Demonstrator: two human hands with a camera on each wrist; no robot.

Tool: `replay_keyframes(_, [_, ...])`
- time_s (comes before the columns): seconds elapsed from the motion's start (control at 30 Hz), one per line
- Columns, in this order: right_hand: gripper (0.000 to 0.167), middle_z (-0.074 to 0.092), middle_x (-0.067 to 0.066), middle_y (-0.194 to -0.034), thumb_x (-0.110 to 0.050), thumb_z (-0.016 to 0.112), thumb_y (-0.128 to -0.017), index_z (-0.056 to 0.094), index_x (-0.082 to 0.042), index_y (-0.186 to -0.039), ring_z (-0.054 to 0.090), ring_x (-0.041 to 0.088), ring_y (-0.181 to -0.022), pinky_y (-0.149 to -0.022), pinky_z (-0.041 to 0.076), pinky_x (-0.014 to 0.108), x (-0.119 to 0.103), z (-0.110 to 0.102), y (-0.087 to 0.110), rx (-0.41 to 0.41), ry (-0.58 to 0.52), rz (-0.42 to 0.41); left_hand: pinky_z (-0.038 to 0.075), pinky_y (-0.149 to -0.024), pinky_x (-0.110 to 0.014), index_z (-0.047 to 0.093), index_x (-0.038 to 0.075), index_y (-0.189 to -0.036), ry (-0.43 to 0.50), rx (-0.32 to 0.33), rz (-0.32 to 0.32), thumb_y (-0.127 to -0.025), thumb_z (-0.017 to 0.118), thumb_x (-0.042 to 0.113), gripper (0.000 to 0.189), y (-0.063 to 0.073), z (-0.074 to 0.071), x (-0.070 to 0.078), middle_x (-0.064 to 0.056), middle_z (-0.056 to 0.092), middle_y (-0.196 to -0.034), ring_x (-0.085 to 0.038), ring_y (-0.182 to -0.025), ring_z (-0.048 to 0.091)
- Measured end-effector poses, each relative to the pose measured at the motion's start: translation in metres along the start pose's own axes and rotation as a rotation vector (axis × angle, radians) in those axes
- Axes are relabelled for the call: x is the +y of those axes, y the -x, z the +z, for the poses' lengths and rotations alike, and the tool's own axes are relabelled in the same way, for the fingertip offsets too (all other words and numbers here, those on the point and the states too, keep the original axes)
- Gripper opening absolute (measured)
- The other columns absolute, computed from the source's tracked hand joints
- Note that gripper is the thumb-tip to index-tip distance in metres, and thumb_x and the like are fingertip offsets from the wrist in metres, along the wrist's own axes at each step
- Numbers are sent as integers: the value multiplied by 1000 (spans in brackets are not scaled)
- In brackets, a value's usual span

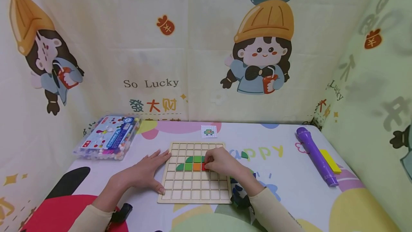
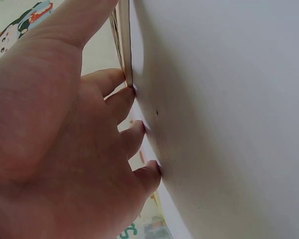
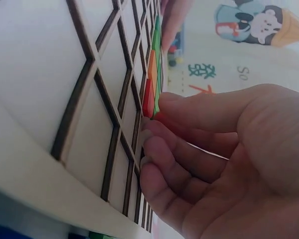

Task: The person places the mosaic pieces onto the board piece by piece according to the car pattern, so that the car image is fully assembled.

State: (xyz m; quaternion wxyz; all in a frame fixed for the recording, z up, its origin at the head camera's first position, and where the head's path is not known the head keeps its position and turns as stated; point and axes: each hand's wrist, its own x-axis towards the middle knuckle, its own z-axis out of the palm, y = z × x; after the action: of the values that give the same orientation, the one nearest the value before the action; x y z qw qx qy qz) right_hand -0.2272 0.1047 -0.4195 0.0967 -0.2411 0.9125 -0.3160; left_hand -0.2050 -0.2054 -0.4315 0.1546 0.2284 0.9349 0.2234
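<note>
A wooden grid board [image 1: 193, 196] lies on the table, with several green tiles [image 1: 189, 167] and an orange tile [image 1: 197, 167] forming a domed shape in its cells. My left hand [image 1: 145, 171] is spread along the board's left side, fingertips by the upper edge and thumb at the lower edge. Over the middle of the grid, my right hand [image 1: 222, 162] has curled fingers, with thumb and forefinger at a red tile [image 3: 148, 97] beside the orange one. The fingertips partly cover the red tile and the neighbouring green tile.
Behind the board lies a small pattern card [image 1: 209, 131]. A clear plastic box [image 1: 106, 137] stands at the back left. To the right are a loose green tile [image 1: 244, 155], a purple tube [image 1: 317, 156] and a yellow item [image 1: 330, 162]. More dark pieces lie below my right wrist.
</note>
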Motion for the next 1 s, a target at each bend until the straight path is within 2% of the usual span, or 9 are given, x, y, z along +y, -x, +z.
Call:
replay_keyframes(0.23, [4, 66, -2, -78, -4, 72, -85, 71, -7, -88, 53, 11, -67, -62, 47, 24, -3, 2, 2, -13, 10, -26, 9, -118, -72, 29, 12, -157, 3, -3, -4, -60, 86, 61, 123, 0, 0, 0, -8, 23, -166, -42, -154, 9])
replay_keyframes(0.43, [3, 63, -4, -74, -7, 73, -86, 70, -8, -86, 51, 10, -64, -59, 44, 23, -4, 3, 1, -13, 32, -38, 10, -118, -72, 30, 13, -157, -10, 2, -6, -59, 85, 63, 123, 0, 1, -2, -7, 23, -166, -42, -154, 10])
replay_keyframes(0.57, [1, 64, -3, -74, -9, 72, -87, 71, -8, -87, 52, 11, -64, -58, 45, 24, 0, -2, -1, -4, 4, -18, 10, -118, -72, 29, 13, -157, -8, 0, -4, -59, 85, 63, 123, -1, 1, -3, -7, 23, -167, -42, -154, 10])
replay_keyframes(0.77, [6, 64, -3, -74, -9, 70, -88, 71, -12, -83, 53, 13, -68, -61, 45, 26, 10, -19, 1, 83, 6, 28, 11, -118, -72, 29, 13, -157, -8, -6, -1, -59, 86, 62, 124, -1, 1, -2, -7, 23, -166, -42, -154, 10])
replay_keyframes(1.0, [3, 64, -2, -75, -10, 71, -87, 72, -8, -88, 53, 14, -71, -63, 46, 27, 23, -33, 3, 83, 2, 107, 10, -118, -71, 29, 13, -157, 3, -11, -6, -60, 86, 61, 123, 0, -1, 3, -7, 23, -167, -42, -154, 9])
